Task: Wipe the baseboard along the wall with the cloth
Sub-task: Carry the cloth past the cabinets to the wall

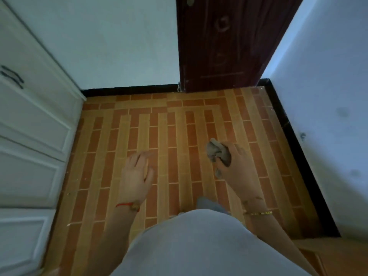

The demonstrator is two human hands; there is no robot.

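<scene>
A black baseboard (294, 136) runs along the foot of the right-hand wall, and another stretch of baseboard (127, 90) lines the far wall up to the door. My right hand (237, 168) grips a crumpled grey cloth (218, 151) above the tiled floor, well to the left of the right baseboard and not touching it. My left hand (137, 174) hangs over the floor with its fingers relaxed and holds nothing. Both wrists wear bracelets.
A dark red wooden door (229, 46) stands at the far wall. White cabinet doors (33, 124) with dark handles fill the left side. Orange and brown brick-pattern tiles (179, 120) cover the floor. A cardboard-coloured box edge (334, 253) sits at the lower right.
</scene>
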